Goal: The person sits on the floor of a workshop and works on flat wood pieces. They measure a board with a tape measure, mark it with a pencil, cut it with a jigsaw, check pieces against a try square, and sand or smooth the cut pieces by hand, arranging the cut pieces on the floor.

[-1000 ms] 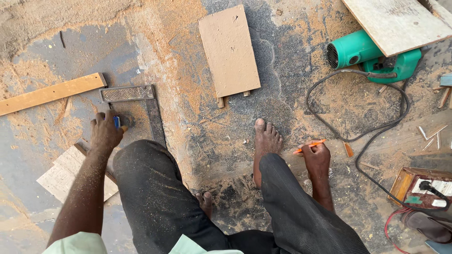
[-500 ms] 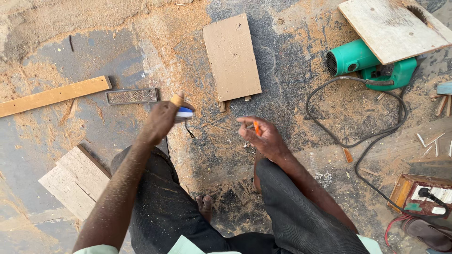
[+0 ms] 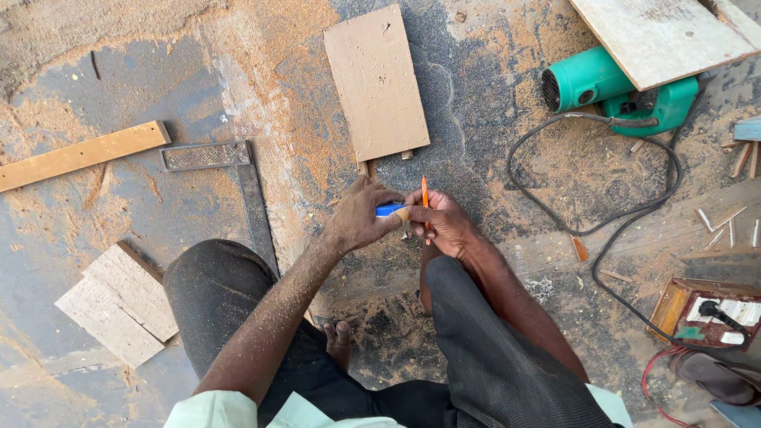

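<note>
Orange pencil [image 3: 425,194]. Blue small tool [image 3: 388,210], pale at tip. Tan rectangular board [image 3: 376,79], sawdust-coated. Teal-green power tool [image 3: 614,89]; black cord [image 3: 634,210]. Yellow-brown wooden strip [image 3: 79,155]. Grey metal try square [image 3: 226,170], cross-hatched handle. Pale whitish wood offcuts [image 3: 119,305]. Black trousers [image 3: 476,349]. Grey floor [image 3: 63,230], orange-tan sawdust patches.

L hand [image 3: 361,218] & R hand [image 3: 444,223] meet, fingers curled shut.

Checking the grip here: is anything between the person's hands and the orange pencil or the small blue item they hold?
Nothing visible. The right hand grips the orange pencil directly, and the left hand pinches the small blue item; both hands meet with no gap.
</note>
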The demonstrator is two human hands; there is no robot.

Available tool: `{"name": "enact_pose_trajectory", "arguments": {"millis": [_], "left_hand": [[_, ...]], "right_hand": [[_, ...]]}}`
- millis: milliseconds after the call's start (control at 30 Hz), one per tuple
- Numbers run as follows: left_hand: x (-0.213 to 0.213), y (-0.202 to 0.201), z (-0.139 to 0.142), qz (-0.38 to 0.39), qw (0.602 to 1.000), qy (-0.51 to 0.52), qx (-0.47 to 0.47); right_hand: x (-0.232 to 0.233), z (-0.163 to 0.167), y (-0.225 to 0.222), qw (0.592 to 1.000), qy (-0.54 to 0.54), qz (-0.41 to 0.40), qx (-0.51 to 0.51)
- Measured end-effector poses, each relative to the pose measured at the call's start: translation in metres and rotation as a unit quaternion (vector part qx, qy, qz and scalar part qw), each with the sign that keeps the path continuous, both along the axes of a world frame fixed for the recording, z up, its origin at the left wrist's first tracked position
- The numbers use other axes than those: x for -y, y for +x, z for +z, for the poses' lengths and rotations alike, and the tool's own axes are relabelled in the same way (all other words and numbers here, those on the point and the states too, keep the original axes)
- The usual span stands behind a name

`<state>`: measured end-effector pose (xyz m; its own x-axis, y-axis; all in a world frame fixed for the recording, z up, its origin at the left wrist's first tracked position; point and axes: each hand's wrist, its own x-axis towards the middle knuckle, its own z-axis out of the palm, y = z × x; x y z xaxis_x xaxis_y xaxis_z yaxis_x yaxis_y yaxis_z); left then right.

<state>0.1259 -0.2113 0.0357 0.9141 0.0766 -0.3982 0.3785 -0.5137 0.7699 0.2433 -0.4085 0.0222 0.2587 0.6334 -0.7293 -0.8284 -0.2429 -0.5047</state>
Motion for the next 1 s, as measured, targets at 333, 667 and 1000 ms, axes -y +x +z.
{"name": "enact_pose_trajectory", "arguments": {"millis": [333,667,1000], "left_hand": [[-0.065,0.031,-0.048,0.238,0.962,0.084,-0.107],[-0.064,0.045,-0.050,0.254,0.959,0.093,-0.081],[-0.061,0.043,-0.051,0.205,0.962,0.163,-0.082]], "right_hand": [[-0.059,-0.033,0.103,0.935,-0.145,-0.033,0.323],[-0.072,-0.034,0.094,0.860,-0.232,0.030,0.453],[-0.009,-0.011,0.098,0.918,-0.026,-0.111,0.380]]}}
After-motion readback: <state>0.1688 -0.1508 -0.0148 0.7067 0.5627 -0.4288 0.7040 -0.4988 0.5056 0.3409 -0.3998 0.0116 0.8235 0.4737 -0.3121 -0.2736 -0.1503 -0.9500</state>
